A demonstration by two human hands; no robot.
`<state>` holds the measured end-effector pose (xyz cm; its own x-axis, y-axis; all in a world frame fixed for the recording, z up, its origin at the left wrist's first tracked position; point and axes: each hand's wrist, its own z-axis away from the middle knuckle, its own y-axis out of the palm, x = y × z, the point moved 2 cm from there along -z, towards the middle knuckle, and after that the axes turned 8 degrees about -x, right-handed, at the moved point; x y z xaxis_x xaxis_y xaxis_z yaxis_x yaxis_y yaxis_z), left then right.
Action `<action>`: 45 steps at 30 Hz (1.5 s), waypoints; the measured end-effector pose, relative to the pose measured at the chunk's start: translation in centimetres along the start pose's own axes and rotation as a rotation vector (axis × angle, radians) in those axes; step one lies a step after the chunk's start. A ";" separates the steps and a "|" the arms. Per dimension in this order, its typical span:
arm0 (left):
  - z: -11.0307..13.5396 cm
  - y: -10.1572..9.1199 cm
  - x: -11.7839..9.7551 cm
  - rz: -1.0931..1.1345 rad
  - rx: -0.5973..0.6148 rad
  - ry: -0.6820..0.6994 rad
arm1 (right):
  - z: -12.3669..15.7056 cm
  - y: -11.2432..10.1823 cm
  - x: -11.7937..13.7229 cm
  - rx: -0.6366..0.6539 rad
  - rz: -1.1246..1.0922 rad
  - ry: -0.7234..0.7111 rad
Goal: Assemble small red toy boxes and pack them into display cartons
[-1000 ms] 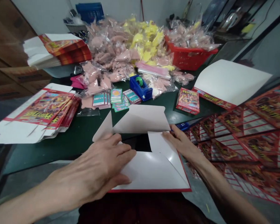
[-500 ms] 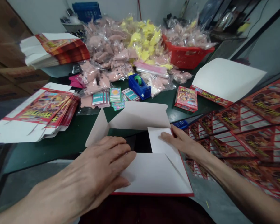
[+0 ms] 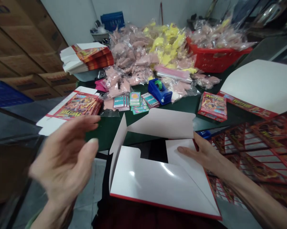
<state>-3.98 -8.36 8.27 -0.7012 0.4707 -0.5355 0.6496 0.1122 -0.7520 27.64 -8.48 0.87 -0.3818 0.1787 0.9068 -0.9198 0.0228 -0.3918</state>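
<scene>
Your hands were well apart: the left hand point(image 3: 65, 156) hung with curved fingers around nothing, left of the open card box point(image 3: 155, 178), while the right hand point(image 3: 203, 152) gripped its right flap point(image 3: 175, 157), thumb on the white face, fingers mostly hidden. The box was over your lap, before the near side of the desk point(image 3: 107, 130); it looked light, fairly stiff but easily creased, and perhaps slippery where glossy, so its folded edges seemed safer holds than the loose far flap point(image 3: 164, 124).
</scene>
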 end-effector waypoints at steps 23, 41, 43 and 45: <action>-1.3 7.1 0.3 0.103 0.121 -0.326 | 1.2 1.0 1.5 -0.057 0.253 -0.156; -1.6 6.6 1.0 0.618 0.138 -0.526 | 0.3 -0.3 4.0 -0.274 0.415 -1.047; -1.8 6.8 1.1 0.639 0.242 -0.579 | -0.1 -0.2 4.2 -0.216 0.431 -1.131; -2.0 6.9 1.3 0.627 0.268 -0.627 | -0.2 0.1 4.3 -0.162 0.465 -1.202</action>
<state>0.20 -5.26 3.13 -0.3263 -0.1916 -0.9257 0.9290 -0.2461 -0.2765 25.88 -7.49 4.70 -0.5793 -0.7851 0.2192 -0.6910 0.3303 -0.6430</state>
